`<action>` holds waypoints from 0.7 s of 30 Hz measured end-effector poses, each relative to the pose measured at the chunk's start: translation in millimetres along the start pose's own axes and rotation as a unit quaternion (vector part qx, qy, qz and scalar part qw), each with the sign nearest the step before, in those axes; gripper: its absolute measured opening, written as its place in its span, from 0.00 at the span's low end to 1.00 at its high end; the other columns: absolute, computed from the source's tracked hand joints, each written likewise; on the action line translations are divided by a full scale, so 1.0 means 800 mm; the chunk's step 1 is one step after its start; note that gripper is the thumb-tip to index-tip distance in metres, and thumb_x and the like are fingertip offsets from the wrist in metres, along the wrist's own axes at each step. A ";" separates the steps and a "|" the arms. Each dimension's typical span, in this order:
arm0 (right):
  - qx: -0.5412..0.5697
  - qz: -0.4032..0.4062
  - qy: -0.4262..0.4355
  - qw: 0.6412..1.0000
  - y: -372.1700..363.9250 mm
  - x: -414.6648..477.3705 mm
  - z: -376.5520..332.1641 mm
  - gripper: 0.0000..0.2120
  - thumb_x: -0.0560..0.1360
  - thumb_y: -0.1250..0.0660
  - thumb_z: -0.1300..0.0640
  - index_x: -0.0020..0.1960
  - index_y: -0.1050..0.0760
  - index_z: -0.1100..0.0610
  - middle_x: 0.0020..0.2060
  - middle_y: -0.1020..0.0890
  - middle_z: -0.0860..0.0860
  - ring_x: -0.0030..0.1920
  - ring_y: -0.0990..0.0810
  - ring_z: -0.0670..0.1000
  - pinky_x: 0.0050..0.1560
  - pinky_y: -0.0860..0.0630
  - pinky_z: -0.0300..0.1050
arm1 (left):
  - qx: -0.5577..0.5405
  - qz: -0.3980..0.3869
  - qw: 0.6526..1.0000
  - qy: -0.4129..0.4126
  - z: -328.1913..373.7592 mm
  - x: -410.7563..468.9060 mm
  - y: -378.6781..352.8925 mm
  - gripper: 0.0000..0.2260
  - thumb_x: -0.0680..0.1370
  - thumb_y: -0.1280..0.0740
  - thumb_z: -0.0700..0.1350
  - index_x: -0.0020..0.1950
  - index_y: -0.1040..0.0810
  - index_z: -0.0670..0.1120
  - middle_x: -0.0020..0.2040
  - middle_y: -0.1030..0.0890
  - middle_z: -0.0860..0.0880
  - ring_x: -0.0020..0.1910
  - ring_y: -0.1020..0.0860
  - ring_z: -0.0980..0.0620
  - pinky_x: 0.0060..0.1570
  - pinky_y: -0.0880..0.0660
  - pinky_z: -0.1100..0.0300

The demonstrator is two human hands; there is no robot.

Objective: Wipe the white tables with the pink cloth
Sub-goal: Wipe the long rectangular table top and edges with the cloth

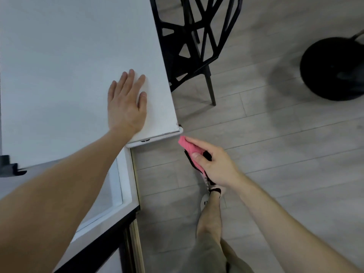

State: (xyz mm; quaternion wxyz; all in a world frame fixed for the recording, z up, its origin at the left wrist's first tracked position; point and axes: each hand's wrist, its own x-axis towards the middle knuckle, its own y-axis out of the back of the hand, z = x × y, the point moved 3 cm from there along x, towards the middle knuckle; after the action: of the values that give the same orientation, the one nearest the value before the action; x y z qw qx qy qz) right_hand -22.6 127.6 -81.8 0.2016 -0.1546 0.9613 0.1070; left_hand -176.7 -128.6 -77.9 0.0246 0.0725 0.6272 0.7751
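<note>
On my feed, a good deal is cut off. The white table [59, 66] runs out of view at the top and left, and only 1 corner shows, its edge chipped and scuffed. The black chair [197, 36] is cropped at the top and partly hidden behind the table edge. A round black object [332, 69] at the far right is blurred, and I cannot tell what it is. Much of the pink cloth [189, 147] is covered by the right hand [214, 164]. That hand holds it bunched between thumb and curled fingers, off the table, in the air just beside the corner. One soft folded end pokes out toward the corner.

The left hand [126, 107] lies flat on the tabletop near that corner, palm down, fingers straight and slightly spread. The tabletop is smooth and matte. The chair back is an angular lattice of thin struts. The floor [275, 154] is pale grey planks with a wood grain.
</note>
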 end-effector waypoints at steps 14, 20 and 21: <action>0.128 0.000 -0.103 0.986 0.059 0.004 -0.169 0.33 0.78 0.27 0.62 0.81 0.30 0.51 0.71 0.19 0.51 0.68 0.17 0.51 0.77 0.27 0.56 | -0.535 -0.169 0.796 0.228 0.130 -0.106 0.120 0.11 0.84 0.26 0.46 0.66 0.17 0.49 0.54 0.11 0.45 0.55 0.12 0.44 0.54 0.14 0.52; 0.112 -0.106 -0.075 0.985 0.006 0.042 -0.252 0.37 0.71 0.29 0.58 0.80 0.30 0.47 0.68 0.16 0.48 0.68 0.17 0.51 0.77 0.26 0.59 | -0.534 0.049 0.764 0.359 0.098 -0.108 0.171 0.11 0.77 0.20 0.41 0.59 0.13 0.48 0.45 0.11 0.47 0.46 0.12 0.43 0.53 0.15 0.46; 0.092 -0.119 -0.067 0.986 0.003 0.049 -0.261 0.37 0.73 0.29 0.60 0.80 0.31 0.45 0.67 0.16 0.49 0.67 0.16 0.52 0.76 0.25 0.59 | -0.530 0.078 0.761 0.367 0.090 -0.106 0.181 0.11 0.77 0.20 0.41 0.58 0.12 0.49 0.46 0.11 0.49 0.47 0.12 0.46 0.53 0.16 0.50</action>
State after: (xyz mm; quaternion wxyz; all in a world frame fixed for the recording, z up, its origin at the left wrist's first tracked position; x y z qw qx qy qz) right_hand -131.9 63.7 89.4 0.2901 -0.2410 0.9261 0.0036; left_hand -75.0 -100.1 71.0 -0.2329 -0.1934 0.0704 0.9505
